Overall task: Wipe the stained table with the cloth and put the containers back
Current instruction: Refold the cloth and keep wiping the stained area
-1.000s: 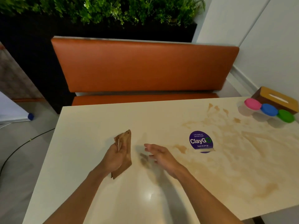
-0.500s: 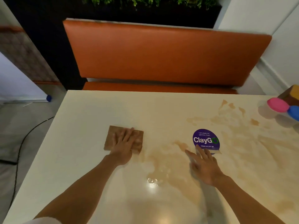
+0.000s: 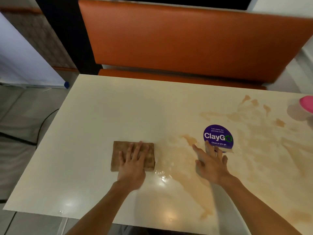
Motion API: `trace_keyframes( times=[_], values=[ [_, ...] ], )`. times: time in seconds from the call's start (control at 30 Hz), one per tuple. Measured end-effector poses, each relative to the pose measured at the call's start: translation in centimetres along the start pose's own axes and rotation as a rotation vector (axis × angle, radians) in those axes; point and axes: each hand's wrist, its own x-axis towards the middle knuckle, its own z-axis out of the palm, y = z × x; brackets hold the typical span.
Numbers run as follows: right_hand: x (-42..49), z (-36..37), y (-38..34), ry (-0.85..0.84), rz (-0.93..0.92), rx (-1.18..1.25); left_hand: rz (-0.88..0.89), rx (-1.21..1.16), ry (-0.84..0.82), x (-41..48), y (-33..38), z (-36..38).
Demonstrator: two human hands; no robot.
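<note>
A folded brown cloth (image 3: 118, 155) lies flat on the cream table (image 3: 101, 112), left of the middle. My left hand (image 3: 133, 163) presses on it with straight, spread fingers. Brown smeared stains (image 3: 254, 150) cover the table's right half, reaching to just right of the cloth. My right hand (image 3: 210, 163) lies flat on the stained surface, its fingertips at the lower edge of a purple round ClayGo sticker (image 3: 218, 135). A container with a pink lid (image 3: 306, 104) shows at the right edge, partly cut off.
An orange padded bench (image 3: 186, 39) runs along the table's far side. A black cable (image 3: 42, 121) lies on the grey floor to the left. A white board (image 3: 20, 61) leans at the left.
A second ago my left hand held the cloth up off the table; now it presses it flat. My right hand has moved right onto the stains by the sticker. The view has tilted down and left.
</note>
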Motion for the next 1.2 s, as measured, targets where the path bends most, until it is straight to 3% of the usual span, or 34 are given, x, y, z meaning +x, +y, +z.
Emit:
trace_keyframes(
  times=[0.07,0.2,0.5,0.63,0.7,0.77,0.93,1.07,1.2],
  values=[
    [0.1,-0.1,-0.1,0.011,-0.012,-0.006,-0.013,-0.022,0.046,-1.4,0.7,0.9],
    [0.3,0.1,0.0,0.003,-0.019,0.013,-0.052,0.039,-0.033,-4.0,2.8,1.7],
    [-0.1,0.1,0.0,0.022,-0.034,0.018,0.048,-0.001,-0.132,-8.7,4.9,2.1],
    [-0.3,-0.5,0.5,0.057,-0.046,0.107,0.095,-0.271,-0.152,-6.4,2.5,-1.9],
    [-0.4,-0.8,1.2,0.105,-0.007,0.157,0.057,-0.480,-0.243,-4.1,1.6,-4.9],
    [-0.5,-0.6,1.8,0.115,0.037,0.109,0.012,-0.533,-0.260,-1.1,1.0,-7.2],
    [-0.3,-0.1,2.3,0.047,0.095,0.111,0.208,-0.347,-0.063,6.5,4.4,-10.4],
    [-0.1,0.0,2.6,0.055,0.107,0.098,0.531,0.122,0.071,11.0,8.6,-9.2],
    [0.0,0.2,2.8,0.050,0.101,0.107,0.802,0.416,-0.043,14.2,9.6,-6.0]
  ],
)
